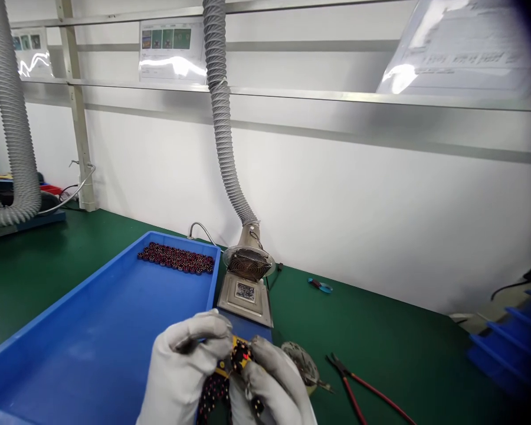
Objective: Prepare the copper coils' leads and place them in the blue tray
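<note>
Both hands wear white gloves and meet at the lower middle of the head view. My left hand [183, 366] is closed in a pinch, and what sits between its fingertips is hidden. Closed as well, my right hand [277, 378] grips small black parts with light dots [240, 356], one spot glowing red. A yellow piece [223, 367] shows behind these parts, between the hands. More black dotted parts [215, 392] appear below, beside my left hand, partly covered by the gloves.
A blue tray [92, 295] holds many dark red round parts [177, 258] at its far end. Behind my hands stands a fume extractor [248, 262] with a grey hose [221, 106]. Red-handled pliers [347, 375], a round metal-topped container [301, 363] and small blue cutters [320, 285] lie rightward.
</note>
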Available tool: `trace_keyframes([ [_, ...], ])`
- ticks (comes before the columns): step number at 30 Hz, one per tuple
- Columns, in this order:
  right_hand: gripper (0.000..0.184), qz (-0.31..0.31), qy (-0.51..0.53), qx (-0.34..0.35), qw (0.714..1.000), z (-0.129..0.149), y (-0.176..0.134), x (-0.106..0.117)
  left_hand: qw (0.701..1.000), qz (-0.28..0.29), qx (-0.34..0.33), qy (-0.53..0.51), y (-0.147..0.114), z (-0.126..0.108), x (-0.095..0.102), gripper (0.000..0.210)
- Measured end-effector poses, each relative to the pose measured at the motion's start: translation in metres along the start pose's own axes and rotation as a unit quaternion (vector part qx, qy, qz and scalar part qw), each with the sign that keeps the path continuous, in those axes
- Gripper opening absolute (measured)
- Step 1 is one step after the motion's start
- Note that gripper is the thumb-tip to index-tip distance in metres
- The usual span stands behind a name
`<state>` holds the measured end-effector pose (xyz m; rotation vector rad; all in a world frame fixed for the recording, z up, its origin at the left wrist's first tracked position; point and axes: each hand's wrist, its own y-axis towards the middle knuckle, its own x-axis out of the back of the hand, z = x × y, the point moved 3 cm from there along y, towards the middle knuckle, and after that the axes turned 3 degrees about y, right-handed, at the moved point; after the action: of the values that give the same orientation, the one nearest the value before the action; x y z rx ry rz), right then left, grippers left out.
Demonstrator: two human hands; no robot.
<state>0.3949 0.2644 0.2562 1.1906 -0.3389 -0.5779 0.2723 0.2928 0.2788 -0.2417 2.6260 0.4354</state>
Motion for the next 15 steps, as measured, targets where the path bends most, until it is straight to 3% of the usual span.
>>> trace_keyframes([
  [2,0.048,0.0,-0.014,-0.003,1.0,-0.001,-0.002,0.001,1.0,-0.016,-0.012,-0.016,0.001,-0.005,0.003,0.02],
  [5,0.048,0.018,-0.017,-0.007,1.0,-0.003,-0.005,0.002,0.997,0.039,0.071,-0.006,0.002,-0.005,0.0,0.034],
  [8,0.045,0.043,0.01,-0.003,0.999,-0.003,-0.006,0.0,0.99,0.073,0.122,0.013,0.0,0.001,-0.005,0.022],
  [12,0.039,0.045,0.032,-0.024,0.998,0.0,-0.005,-0.002,0.996,-0.016,0.088,-0.026,0.004,0.006,0.003,0.019],
  [15,0.033,0.043,0.053,-0.091,0.994,-0.004,-0.003,-0.001,0.992,-0.11,0.032,-0.059,0.008,0.002,0.021,0.021],
])
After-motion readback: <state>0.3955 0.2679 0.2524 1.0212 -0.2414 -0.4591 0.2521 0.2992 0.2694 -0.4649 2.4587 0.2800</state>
